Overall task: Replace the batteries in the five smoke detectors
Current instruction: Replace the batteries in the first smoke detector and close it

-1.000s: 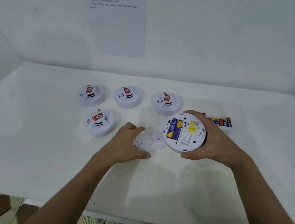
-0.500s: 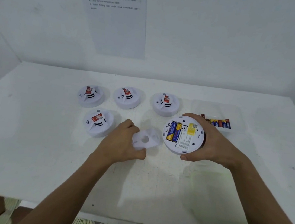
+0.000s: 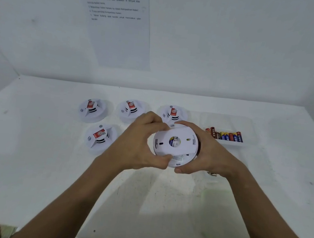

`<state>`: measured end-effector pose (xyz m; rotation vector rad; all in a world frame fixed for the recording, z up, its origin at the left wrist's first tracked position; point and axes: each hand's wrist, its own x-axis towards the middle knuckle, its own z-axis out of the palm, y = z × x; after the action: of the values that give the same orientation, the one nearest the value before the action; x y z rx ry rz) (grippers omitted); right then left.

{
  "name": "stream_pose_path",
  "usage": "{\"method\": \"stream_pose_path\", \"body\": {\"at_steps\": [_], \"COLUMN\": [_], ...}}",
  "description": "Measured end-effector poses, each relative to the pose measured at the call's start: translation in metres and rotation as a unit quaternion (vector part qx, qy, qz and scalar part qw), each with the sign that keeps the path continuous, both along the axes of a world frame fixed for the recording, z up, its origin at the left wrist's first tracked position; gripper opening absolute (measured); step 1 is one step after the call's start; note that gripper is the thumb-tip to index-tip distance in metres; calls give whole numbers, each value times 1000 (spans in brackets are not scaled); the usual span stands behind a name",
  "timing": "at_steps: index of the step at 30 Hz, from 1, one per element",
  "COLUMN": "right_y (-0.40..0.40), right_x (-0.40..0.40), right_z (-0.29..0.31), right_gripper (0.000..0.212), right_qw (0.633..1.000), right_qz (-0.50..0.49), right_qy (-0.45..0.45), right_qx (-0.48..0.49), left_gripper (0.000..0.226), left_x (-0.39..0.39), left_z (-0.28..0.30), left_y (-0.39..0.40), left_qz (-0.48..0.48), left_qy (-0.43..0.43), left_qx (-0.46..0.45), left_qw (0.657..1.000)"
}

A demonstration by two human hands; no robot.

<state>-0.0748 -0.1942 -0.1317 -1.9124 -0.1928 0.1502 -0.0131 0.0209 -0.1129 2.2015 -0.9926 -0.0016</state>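
Observation:
A white smoke detector (image 3: 183, 160) is held above the table with its back toward me, and my right hand (image 3: 206, 155) grips its right rim. My left hand (image 3: 139, 146) grips the white back cover (image 3: 182, 133) and holds it flat against the detector's back. A battery shows through the cover's centre hole. Several other detectors sit face up: three in a back row (image 3: 91, 109), (image 3: 131, 109), (image 3: 173, 114) and one nearer (image 3: 100, 137). Loose batteries (image 3: 224, 135) lie to the right.
The batteries lie in a shallow clear tray (image 3: 228, 125) on the white table (image 3: 29, 163). A printed instruction sheet (image 3: 114, 22) hangs on the wall behind. The table's front edge runs along the bottom of the view.
My left hand picked the back cover up from the table and brought it onto the detector's back. The right hand tilted the detector slightly toward me.

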Motion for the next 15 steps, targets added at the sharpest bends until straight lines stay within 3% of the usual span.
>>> {"method": "stream_pose_path", "body": {"at_steps": [15], "right_y": [1], "right_x": [12], "right_z": [4], "right_gripper": [95], "right_qw": [1000], "right_qz": [4], "right_qy": [2], "right_qx": [-27], "left_gripper": [82], "left_x": [22], "left_z": [6], "left_y": [0], "left_qz": [-37], "left_qy": [27], "left_qx": [97], "left_qw": [994]}}
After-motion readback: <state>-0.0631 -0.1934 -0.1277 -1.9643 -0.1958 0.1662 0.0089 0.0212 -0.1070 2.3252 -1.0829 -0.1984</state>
